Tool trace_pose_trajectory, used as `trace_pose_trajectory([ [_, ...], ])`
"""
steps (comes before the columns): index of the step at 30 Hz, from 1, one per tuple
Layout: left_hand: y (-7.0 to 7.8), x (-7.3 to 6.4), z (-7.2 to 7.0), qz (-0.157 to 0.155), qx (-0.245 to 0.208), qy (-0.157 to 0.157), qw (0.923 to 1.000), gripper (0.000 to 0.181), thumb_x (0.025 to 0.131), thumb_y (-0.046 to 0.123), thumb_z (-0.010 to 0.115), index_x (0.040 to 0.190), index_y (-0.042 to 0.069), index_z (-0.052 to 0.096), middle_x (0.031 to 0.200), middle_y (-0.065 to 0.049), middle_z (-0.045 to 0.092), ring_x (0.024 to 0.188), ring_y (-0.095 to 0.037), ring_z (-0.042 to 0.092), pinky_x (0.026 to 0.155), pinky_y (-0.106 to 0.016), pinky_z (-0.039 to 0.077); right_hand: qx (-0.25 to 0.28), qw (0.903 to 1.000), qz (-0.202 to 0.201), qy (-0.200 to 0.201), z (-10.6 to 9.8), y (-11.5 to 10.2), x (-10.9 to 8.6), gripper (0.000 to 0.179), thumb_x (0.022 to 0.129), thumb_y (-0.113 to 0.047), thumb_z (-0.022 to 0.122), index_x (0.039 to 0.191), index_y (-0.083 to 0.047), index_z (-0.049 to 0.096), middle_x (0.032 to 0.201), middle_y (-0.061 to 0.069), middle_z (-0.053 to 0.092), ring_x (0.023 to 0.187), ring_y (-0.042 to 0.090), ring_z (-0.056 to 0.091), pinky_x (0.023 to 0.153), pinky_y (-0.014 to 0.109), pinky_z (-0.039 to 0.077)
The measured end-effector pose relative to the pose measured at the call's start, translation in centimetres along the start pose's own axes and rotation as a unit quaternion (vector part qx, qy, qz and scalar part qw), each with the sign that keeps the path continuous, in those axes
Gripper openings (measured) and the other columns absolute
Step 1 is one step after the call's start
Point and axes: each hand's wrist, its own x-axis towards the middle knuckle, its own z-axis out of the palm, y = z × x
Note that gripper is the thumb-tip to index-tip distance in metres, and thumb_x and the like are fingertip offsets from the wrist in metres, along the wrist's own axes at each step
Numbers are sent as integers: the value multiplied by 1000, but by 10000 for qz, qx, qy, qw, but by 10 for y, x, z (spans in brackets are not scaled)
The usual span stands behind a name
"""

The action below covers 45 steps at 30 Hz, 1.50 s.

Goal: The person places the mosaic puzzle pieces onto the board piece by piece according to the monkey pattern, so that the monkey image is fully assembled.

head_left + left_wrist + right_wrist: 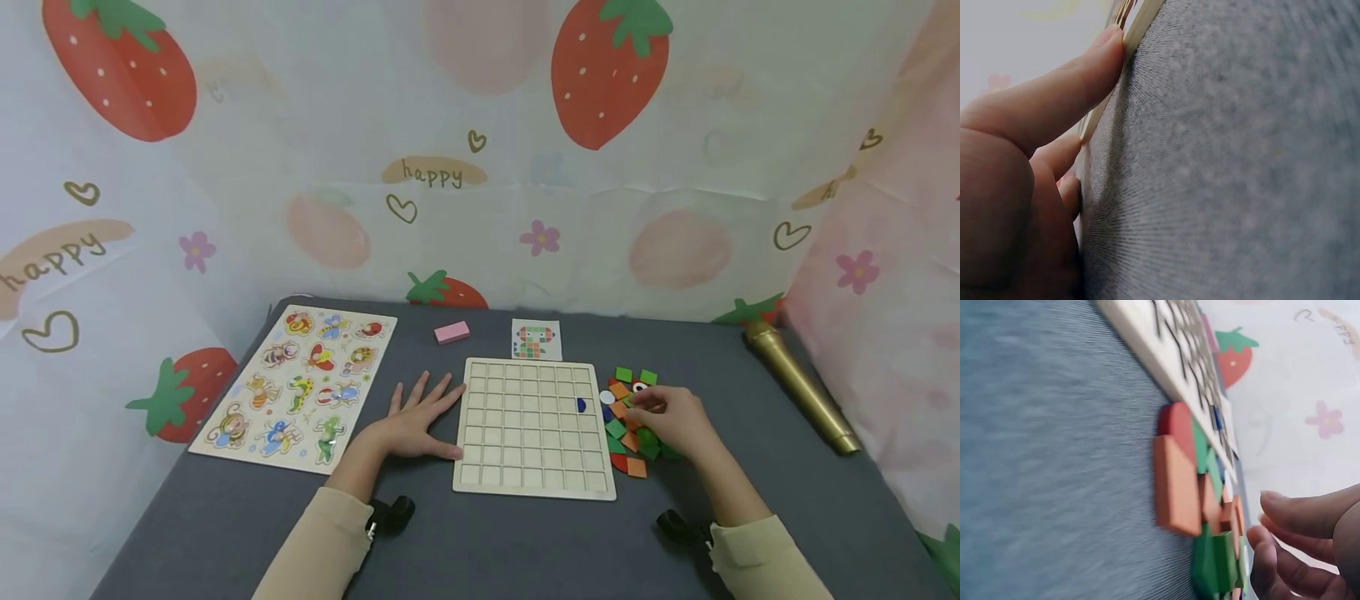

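A wooden grid board (534, 429) lies in the middle of the table, with a dark blue half-round piece (581, 405) in one cell toward its right side. My left hand (411, 427) rests with fingers spread, its thumb and a fingertip touching the board's left edge; the left wrist view shows the thumb (1079, 78) against that edge. Over the pile of small coloured pieces, right of the board, hovers my right hand (678, 423). Its thumb (1297, 512) and fingers are loosely bent, and no piece shows between them. An orange square (637, 468) lies at the pile's near end.
A small pattern card (537, 339) lies behind the board, with a pink block (452, 333) to its left. An insect picture board (296, 387) covers the table's left side. At the right lies a gold microphone (802, 387). A printed curtain (487, 225) hangs behind.
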Motion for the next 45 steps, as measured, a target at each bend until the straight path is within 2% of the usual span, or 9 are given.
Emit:
trace_pose_trajectory([
  [5,0,-3,0,-23,-91,27,10000,108,80,65,73,163,33,13,172,0,0,155,-32,-19,118,-65,-18,-213,9997,138,64,3,5,-8,40,90,-37,77,112,-4,73,97,8,74,91,25,66,72,38,55],
  [11,-1,-4,1,5,-130,112,9999,107,80,64,74,163,33,15,172,-1,1,156,-33,-18,118,-65,-17,-669,9967,416,197,2,5,-9,53,85,-49,78,112,-4,72,95,9,68,75,21,58,57,32,45],
  [15,-3,-3,2,20,-115,127,9999,107,80,65,74,163,33,15,172,0,1,156,-33,-18,118,-65,-17,-759,9954,553,188,1,3,-8,53,84,-50,79,111,-4,71,92,8,64,70,20,54,54,31,41],
  [23,-5,-1,3,-20,-107,85,9999,109,79,66,74,163,35,12,172,2,-1,156,-31,-20,118,-64,-18,-661,9962,568,92,-2,1,-8,56,87,-46,78,119,-3,65,105,17,68,86,28,61,64,40,49],
  [28,-6,2,4,-44,-57,74,9999,108,79,68,72,163,38,11,171,4,-2,156,-29,-20,119,-62,-19,-613,9964,589,-36,-4,3,-8,55,88,-42,78,121,-1,63,105,19,67,86,29,62,65,40,51],
  [32,-5,1,4,-6,-104,99,9999,107,79,67,73,163,36,13,172,3,0,156,-30,-20,118,-63,-19,-566,9963,635,-87,-5,2,-8,53,89,-38,78,122,0,64,107,20,68,90,32,63,67,41,52],
  [39,-4,1,4,-6,-70,100,9999,107,79,68,72,163,37,12,172,4,-1,156,-29,-20,118,-63,-18,-639,9960,613,-96,-6,4,-8,44,90,-31,78,115,3,68,110,22,69,98,37,63,73,45,55],
  [45,-3,2,4,-12,-71,85,9999,107,79,67,72,163,36,13,172,3,0,156,-29,-20,118,-63,-19,-550,9968,579,-99,-7,7,-8,40,90,-28,78,112,4,69,106,21,69,97,35,62,72,42,54],
])
